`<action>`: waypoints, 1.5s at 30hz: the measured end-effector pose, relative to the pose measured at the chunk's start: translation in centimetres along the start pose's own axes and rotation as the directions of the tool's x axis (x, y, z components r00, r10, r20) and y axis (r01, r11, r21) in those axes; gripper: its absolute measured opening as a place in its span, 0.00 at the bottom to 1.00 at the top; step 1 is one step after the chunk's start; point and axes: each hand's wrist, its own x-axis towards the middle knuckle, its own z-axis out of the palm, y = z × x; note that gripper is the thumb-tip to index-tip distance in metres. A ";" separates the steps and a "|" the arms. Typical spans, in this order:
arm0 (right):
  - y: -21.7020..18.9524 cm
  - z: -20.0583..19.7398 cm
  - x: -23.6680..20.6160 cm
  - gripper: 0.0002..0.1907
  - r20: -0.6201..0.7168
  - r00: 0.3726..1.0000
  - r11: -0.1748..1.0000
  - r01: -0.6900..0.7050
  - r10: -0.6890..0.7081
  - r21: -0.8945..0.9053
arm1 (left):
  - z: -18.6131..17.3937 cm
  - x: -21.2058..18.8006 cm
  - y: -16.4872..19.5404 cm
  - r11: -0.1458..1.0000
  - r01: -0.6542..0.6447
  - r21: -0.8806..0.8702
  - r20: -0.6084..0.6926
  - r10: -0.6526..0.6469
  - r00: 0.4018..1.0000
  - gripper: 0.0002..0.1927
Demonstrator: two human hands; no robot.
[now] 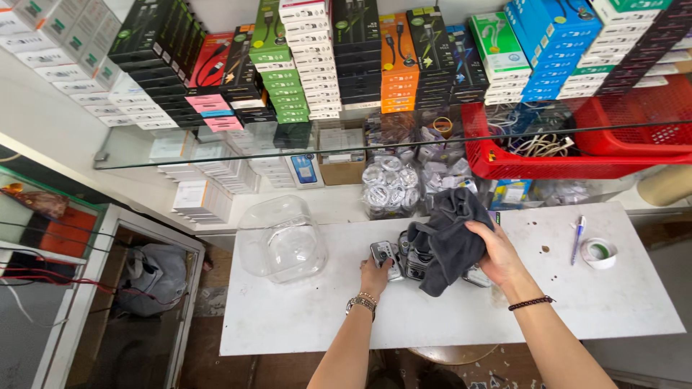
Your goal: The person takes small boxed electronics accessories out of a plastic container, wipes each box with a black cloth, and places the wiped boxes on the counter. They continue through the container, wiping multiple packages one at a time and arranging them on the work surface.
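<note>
Now our left hand (376, 272) pinches a small grey gadget (384, 253) on the white table (303, 310), right hand (497, 253) clutching the dark cloth (447, 234) over others, which a tug could topple.

Clear plastic jar (281, 238), tape roll (597, 253), blue pen (578, 238) — red baskets (548, 162) on the glass shelf (216, 157).

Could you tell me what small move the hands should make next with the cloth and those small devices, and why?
Probably bring the dark grey cloth in the right hand down onto the small silver device that the left hand steadies on the white table; the cloth hangs just beside the device, over the others, apparently not yet on it.
</note>
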 end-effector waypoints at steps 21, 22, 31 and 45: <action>1.8 13.1 2.0 0.25 0.216 0.801 0.444 0.508 -0.558 -0.738 | -0.7 -2.6 6.0 0.294 0.085 -0.952 0.174 0.292 0.940 0.22; 1.0 12.6 2.3 0.25 0.130 0.818 0.518 0.469 -0.560 -0.715 | -0.9 -2.5 5.9 0.301 0.071 -0.951 0.167 0.305 0.938 0.20; 3.6 12.2 -1.8 0.26 0.133 0.958 0.940 0.277 -0.254 -0.197 | 1.8 -3.2 10.3 0.498 -0.094 -0.862 0.046 0.262 0.964 0.34; 0.3 11.8 0.5 0.34 0.051 0.738 0.440 0.455 -0.673 -0.774 | 1.1 -4.9 9.7 0.524 0.039 -0.851 0.200 0.256 0.946 0.36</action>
